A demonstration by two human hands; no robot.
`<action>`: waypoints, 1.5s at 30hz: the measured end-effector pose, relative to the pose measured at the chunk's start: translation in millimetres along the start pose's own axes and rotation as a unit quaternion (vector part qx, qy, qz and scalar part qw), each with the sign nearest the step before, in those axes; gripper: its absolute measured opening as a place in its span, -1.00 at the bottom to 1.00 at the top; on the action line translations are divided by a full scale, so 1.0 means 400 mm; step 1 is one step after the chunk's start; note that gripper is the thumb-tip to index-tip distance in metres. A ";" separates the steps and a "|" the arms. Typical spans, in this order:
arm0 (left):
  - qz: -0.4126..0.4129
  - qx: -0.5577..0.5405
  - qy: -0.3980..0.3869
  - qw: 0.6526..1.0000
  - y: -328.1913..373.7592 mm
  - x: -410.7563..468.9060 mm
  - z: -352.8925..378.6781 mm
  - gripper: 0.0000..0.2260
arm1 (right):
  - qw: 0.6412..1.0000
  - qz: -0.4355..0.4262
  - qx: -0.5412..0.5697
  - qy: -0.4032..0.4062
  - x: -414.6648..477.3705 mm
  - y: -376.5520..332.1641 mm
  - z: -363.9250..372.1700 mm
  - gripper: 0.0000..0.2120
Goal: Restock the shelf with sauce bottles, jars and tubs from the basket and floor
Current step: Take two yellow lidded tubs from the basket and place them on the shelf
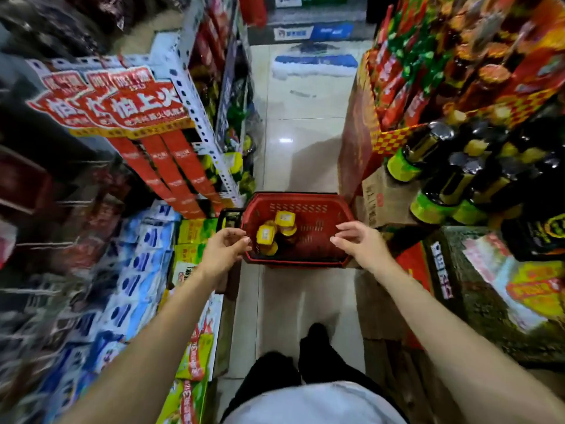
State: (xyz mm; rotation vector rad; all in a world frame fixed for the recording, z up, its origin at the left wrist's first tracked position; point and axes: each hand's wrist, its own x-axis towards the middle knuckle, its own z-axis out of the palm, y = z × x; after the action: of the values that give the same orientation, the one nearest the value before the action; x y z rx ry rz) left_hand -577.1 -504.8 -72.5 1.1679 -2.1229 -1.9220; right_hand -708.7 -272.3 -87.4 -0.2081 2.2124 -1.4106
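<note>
A red plastic basket stands on the tiled aisle floor ahead of me. Inside it, on the left side, lie several dark jars with yellow lids and labels. My left hand hovers at the basket's left rim, fingers curled and apart, holding nothing. My right hand hangs over the basket's right side, fingers spread, also empty. The shelf on the right carries dark sauce bottles with green bases and jars above them.
A narrow aisle runs forward between shelves. Red cartons and blue packets fill the left shelf. Cardboard boxes sit low on the right beside the basket. My feet stand on the tiles behind the basket.
</note>
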 end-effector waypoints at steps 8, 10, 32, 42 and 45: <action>-0.080 -0.023 0.004 0.997 -0.012 0.159 0.011 -0.85 | 0.996 0.058 -0.029 -0.065 0.190 0.001 0.047 -0.75; -0.085 -0.012 0.001 0.996 -0.023 0.212 0.009 -0.85 | 0.995 0.075 -0.016 -0.069 0.225 0.001 0.062 -0.70; -0.195 0.188 -0.127 0.954 -0.485 0.895 0.132 -0.52 | 0.959 0.271 -0.014 -0.086 0.778 0.423 0.376 -0.32; -0.141 0.338 -0.167 0.915 -0.799 1.120 0.268 -0.03 | 0.965 0.241 -0.020 -0.102 1.004 0.752 0.513 -0.18; -0.151 0.342 -0.152 0.915 -0.861 1.180 0.266 0.12 | 0.969 0.217 -0.011 -0.118 1.067 0.833 0.566 -0.01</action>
State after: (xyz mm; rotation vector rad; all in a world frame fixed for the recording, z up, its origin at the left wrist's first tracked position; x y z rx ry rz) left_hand -799.3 -655.4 -602.2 1.4327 -3.1092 -1.5595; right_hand -920.0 -469.2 -598.3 0.0941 1.9281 -1.0621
